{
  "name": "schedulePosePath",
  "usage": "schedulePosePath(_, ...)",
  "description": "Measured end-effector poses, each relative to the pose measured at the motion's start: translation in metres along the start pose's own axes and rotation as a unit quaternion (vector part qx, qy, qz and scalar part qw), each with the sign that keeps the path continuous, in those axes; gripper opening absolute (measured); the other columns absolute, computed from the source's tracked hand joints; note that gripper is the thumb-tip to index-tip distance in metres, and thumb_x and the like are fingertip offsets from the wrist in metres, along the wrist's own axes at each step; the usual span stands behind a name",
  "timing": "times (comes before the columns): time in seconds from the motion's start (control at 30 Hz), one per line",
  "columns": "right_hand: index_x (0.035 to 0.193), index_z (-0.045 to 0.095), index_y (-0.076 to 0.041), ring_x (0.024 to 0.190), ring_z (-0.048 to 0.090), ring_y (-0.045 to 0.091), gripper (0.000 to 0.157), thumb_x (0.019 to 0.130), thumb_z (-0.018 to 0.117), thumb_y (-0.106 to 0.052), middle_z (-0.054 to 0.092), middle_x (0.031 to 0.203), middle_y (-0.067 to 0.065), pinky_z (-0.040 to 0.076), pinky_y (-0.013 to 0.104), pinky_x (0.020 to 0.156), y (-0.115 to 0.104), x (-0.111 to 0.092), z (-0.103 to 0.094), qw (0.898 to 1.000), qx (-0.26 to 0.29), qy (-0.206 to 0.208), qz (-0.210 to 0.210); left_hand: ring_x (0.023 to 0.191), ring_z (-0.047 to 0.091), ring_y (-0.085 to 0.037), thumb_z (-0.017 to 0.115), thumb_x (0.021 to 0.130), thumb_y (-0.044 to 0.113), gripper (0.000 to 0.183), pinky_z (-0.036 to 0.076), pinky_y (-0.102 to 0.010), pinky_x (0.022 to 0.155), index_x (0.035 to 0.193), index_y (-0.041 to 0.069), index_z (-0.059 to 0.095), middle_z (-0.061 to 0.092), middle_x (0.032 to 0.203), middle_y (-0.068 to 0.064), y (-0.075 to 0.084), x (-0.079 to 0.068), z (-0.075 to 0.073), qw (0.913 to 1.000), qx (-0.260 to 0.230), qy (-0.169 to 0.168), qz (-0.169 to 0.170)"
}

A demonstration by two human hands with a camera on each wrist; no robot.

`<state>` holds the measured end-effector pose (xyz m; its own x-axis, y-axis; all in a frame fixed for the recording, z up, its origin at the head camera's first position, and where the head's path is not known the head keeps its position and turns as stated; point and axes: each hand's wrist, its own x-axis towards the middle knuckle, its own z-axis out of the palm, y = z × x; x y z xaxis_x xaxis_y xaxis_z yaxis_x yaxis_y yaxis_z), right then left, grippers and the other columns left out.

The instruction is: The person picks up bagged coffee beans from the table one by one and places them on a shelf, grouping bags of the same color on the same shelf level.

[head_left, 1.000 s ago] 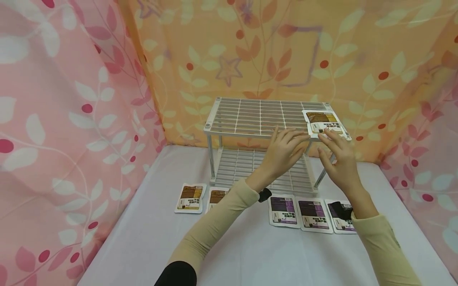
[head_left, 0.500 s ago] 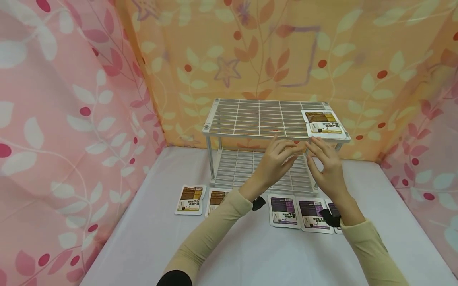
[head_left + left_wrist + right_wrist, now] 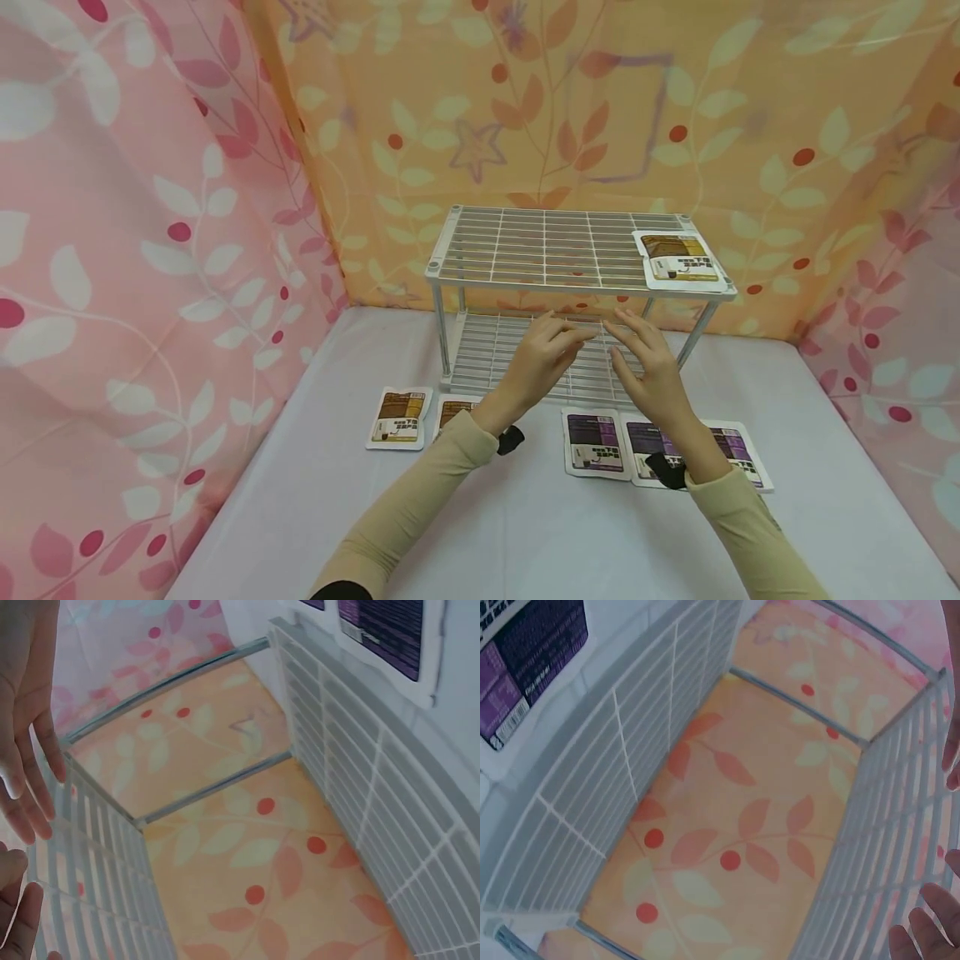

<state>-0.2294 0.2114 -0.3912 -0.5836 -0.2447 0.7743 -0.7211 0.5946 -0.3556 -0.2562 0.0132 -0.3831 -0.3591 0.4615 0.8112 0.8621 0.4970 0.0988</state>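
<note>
My left hand (image 3: 542,354) hovers in front of the white two-tier wire rack (image 3: 517,250), its fingers loosely bent and holding nothing. Beside it, my right hand (image 3: 647,371) has its fingers spread forward, also holding nothing; a small gap separates the fingertips of the two. A flat white-edged packet with a brown and yellow label (image 3: 682,260) lies on the right end of the rack's top shelf. Below the right hand, purple-labelled packets (image 3: 595,443) lie in a row on the table, one partly hidden by that wrist.
On the left of the white-covered table (image 3: 300,500) lie two brown-labelled packets (image 3: 400,418), the second partly covered by the left forearm. The rack's lower shelf (image 3: 487,354) stands behind the hands. Patterned cloth (image 3: 420,100) hangs at the back and both sides.
Both hands have drawn back from the top shelf, moving down and to the left. The right fingers have left the brown-labelled packet, which stays on the shelf.
</note>
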Motion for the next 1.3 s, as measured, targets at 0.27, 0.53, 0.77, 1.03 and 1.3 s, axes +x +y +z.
schedulePosePath(0.27,0.122,0.059,-0.004,0.125,0.041,0.038,0.04,0.083,0.063,0.002,0.049,0.135,0.015,0.035,0.057,0.099,-0.001,-0.007,0.024,0.999,0.011,-0.036,-0.001,0.088,0.059,-0.012,0.065,0.085,0.005,0.022,0.046,-0.023,0.089,0.105,0.012,0.068,0.065,0.094,-0.001,-0.014,-0.025,-0.001,0.9994,0.008,-0.025,-0.024)
schedulePosePath(0.53,0.122,0.06,-0.005,0.122,0.044,0.036,0.037,0.085,0.063,-0.004,0.05,0.133,0.016,0.041,0.054,0.096,-0.002,-0.013,0.042,0.997,-0.002,-0.074,0.014,0.077,0.052,-0.007,0.06,0.086,0.003,0.027,0.044,-0.015,0.068,0.111,0.012,0.065,0.06,0.092,0.001,-0.028,-0.052,-0.003,0.9964,0.004,-0.054,-0.065)
schedulePosePath(0.77,0.121,0.06,-0.005,0.119,0.047,0.035,0.035,0.086,0.063,-0.005,0.05,0.132,0.016,0.044,0.054,0.091,-0.004,-0.017,0.06,0.996,0.015,-0.083,0.013,0.079,0.056,-0.012,0.058,0.087,0.004,0.03,0.046,-0.016,0.066,0.117,0.01,0.061,0.06,0.096,-0.002,-0.034,-0.068,-0.009,0.9918,0.002,-0.071,-0.106)
schedulePosePath(1.03,0.125,0.058,-0.006,0.122,0.045,0.035,0.037,0.088,0.061,-0.009,0.049,0.133,0.016,0.042,0.055,0.095,-0.007,-0.024,0.079,0.991,0.037,-0.124,0.037,0.089,0.058,-0.015,0.062,0.089,0.017,0.029,0.05,-0.025,0.075,0.118,0.011,0.061,0.059,0.101,-0.001,-0.037,-0.084,-0.014,0.9837,0.012,-0.106,-0.144)
schedulePosePath(1.3,0.124,0.058,-0.005,0.119,0.048,0.032,0.036,0.088,0.061,-0.009,0.053,0.128,0.015,0.043,0.051,0.096,-0.01,-0.043,0.098,0.984,0.065,-0.153,0.061,0.102,0.057,-0.02,0.059,0.091,0.029,0.032,0.05,-0.033,0.087,0.119,0.013,0.06,0.061,0.11,-0.004,-0.036,-0.114,-0.019,0.9642,0.019,-0.173,-0.2)
